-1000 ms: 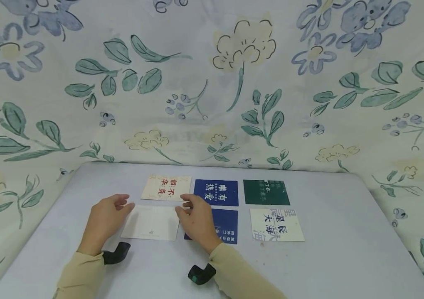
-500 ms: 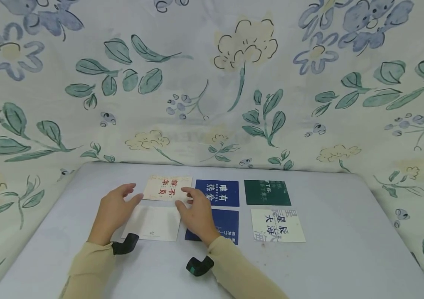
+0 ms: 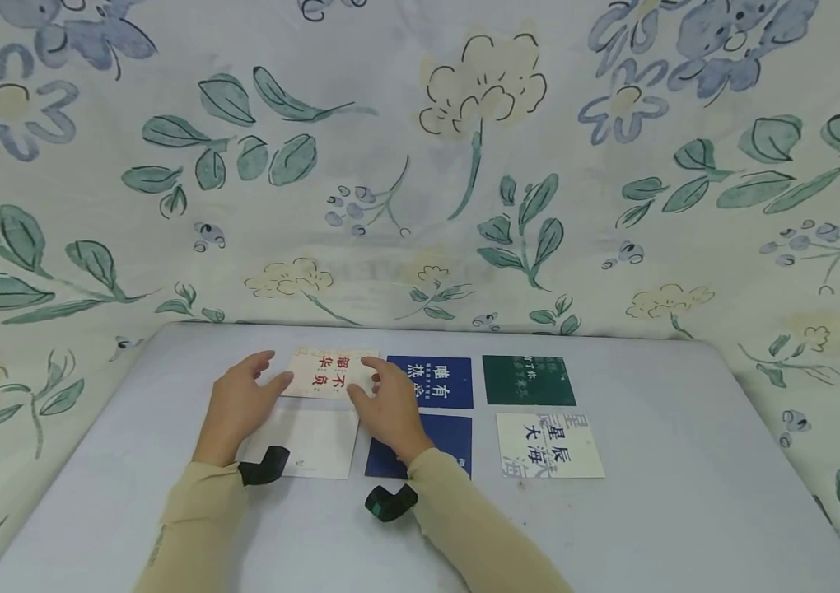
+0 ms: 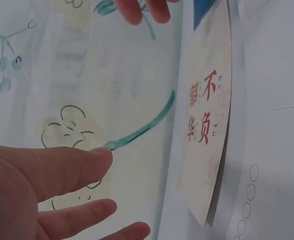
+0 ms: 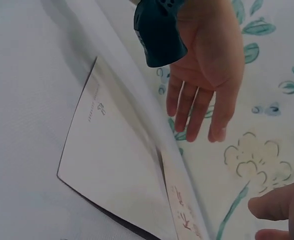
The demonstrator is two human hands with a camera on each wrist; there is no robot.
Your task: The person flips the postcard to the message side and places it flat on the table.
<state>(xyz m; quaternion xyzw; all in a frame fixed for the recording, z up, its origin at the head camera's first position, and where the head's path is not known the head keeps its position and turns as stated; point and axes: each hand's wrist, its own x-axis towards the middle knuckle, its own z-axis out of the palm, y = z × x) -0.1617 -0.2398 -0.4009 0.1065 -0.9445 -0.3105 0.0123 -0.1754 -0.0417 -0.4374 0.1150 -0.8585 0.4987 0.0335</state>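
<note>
Hands (image 3: 242,403) apparently nearer cream card (image 3: 327,373)

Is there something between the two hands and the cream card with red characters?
Nothing visible. The left hand and right hand flank the cream card, open, fingertips near its short edges. Only bare table lies in the gaps; the other cards lie nearer or farther right.

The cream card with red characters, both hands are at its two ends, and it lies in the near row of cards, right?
Not quite. The cream card with red characters lies in the far row, beside a blue card, as the head view shows. The left hand and right hand are at its two ends, as you said.
</note>
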